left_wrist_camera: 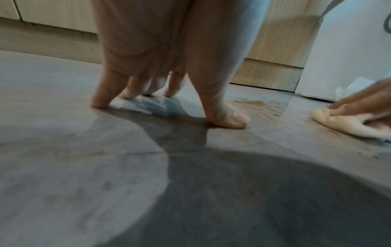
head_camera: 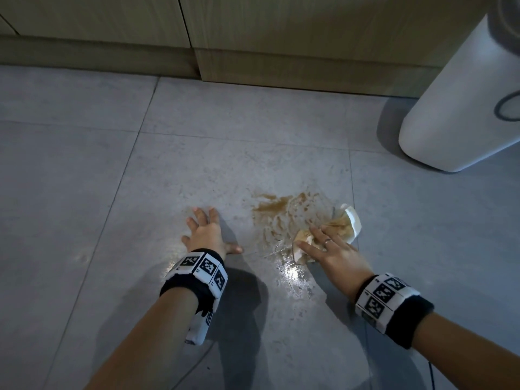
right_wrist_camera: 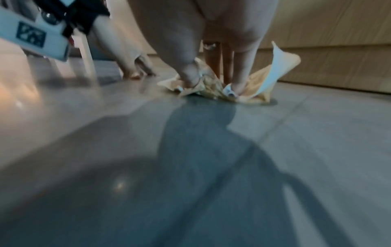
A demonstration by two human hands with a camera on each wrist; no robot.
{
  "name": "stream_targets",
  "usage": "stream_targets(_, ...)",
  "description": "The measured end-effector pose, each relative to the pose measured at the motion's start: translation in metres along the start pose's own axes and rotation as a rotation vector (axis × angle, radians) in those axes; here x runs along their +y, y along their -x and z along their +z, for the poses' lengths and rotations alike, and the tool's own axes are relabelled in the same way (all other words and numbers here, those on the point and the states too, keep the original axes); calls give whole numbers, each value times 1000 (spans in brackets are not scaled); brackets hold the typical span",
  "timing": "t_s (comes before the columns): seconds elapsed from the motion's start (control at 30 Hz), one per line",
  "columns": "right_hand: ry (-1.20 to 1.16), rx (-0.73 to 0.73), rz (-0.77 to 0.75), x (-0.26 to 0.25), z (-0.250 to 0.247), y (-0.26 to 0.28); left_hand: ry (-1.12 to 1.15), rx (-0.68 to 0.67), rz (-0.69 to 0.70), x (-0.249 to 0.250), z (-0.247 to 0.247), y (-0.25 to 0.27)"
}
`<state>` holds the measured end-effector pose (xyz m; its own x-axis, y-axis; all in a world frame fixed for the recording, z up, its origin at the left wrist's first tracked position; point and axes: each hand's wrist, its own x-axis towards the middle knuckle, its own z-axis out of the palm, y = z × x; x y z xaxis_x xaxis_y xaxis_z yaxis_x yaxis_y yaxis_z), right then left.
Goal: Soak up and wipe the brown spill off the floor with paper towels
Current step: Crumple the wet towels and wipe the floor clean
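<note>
- Task status: partly done. The brown spill (head_camera: pixel 284 218) lies on the grey tiled floor (head_camera: pixel 84 164), thinned into streaks and smears rather than a full pool.
- Remaining work: a denser brown patch sits at the far-left edge of the spill, and a wet sheen runs from the spill back toward the person. Both still need wiping.
- Paper towel (head_camera: pixel 337 229): one crumpled wad, lying on the right side of the spill. Most of it is stained tan-brown; only its far right edge, which stands up off the floor, is white. Judgement: it is close to saturated, and a fresh towel is probably needed for the rest.
- Right hand (head_camera: pixel 329 249): palm down on the wad, fingers spread and pressing it against the floor. The right wrist view shows the fingertips (right_wrist_camera: pixel 237 86) digging into the folds, so the towel is pinned, not lifted.
- Left hand (head_camera: pixel 206 235): holds nothing. It is planted on the floor just left of the spill, clear of the brown area, fingers splayed and straight, thumb out toward the spill. Judgement: it serves as a brace.
- Surroundings: a white appliance (head_camera: pixel 455 108) stands at the far right, and wood-grain cabinets (head_camera: pixel 253 38) run along the back.
</note>
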<state>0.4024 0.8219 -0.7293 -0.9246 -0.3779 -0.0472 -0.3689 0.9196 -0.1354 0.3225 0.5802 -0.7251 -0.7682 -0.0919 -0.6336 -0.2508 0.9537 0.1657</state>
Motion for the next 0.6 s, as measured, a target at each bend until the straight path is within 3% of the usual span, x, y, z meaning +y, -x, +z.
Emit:
stream_targets(0.1, -249, 150, 122, -1, -12, -11, 11, -1, 11, -1, 0, -1)
stream_targets(0.2, -795, 238, 262, -12, -31, -20, 26, 19, 24, -2, 2, 0)
stream_targets(0.33, -1561, 319, 581, -25, -42, -26, 14, 37, 21, -1, 1, 0)
stream_targets(0.43, -1958, 390, 809, -11, -35, -27, 36, 21, 30, -3, 1, -1)
stream_targets(0.5, -1946, 461, 909, 0, -26, -27, 37, 11, 34, -4, 1, -2)
stream_targets(0.6, -1435, 433, 856, 15, -12, -23, 35, 0, 35, -4, 0, -3)
